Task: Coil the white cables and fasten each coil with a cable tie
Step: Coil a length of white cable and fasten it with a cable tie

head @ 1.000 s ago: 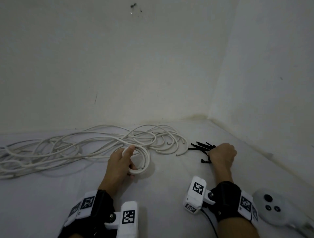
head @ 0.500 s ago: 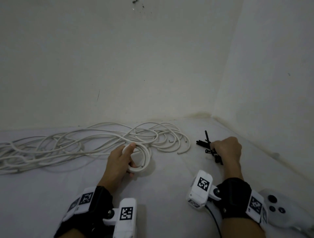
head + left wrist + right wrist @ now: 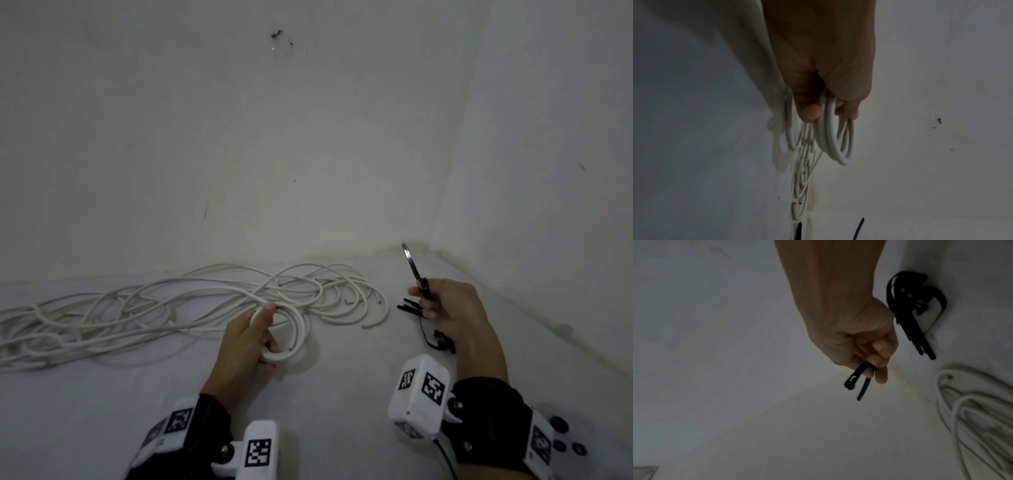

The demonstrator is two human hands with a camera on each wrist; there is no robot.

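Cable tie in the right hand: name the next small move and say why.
Probably bring the cable tie across to the coil and thread its tip through the loop. The right hand pinches one tie clear of the spare ties, while the left hand grips the wound coil, which is not yet fastened.

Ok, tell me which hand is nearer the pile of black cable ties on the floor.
Right. The right hand is raised just above the pile of black cable ties; the left hand sits well to the left, gripping the coil.
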